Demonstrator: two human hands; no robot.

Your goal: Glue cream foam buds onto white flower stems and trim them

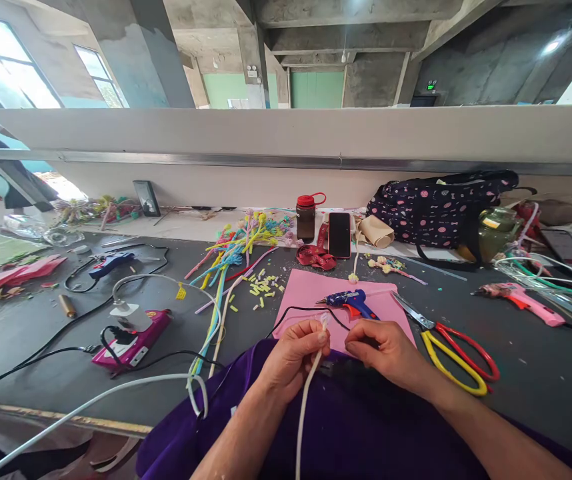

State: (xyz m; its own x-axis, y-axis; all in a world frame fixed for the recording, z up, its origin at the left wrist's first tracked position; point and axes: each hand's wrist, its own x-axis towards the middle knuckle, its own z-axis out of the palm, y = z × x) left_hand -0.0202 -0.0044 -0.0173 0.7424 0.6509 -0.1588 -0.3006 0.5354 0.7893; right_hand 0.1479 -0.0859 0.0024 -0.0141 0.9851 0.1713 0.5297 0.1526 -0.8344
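My left hand pinches a cream-coloured cord near its upper end. The cord's tip stands up above the fingers, and its length hangs down over my purple apron. Close by on the right, my right hand is curled with thumb and forefinger together. Whatever lies between those fingertips, if anything, is hidden. Just beyond both hands a blue glue gun lies on a pink sheet. To the right rest scissors with one red and one yellow handle.
Coloured cords spread left of centre, beside small yellow-green pieces. A magenta power strip trails cables at left. At the back stand a red-capped bottle, phone and dark patterned bag. A pink glue gun lies right.
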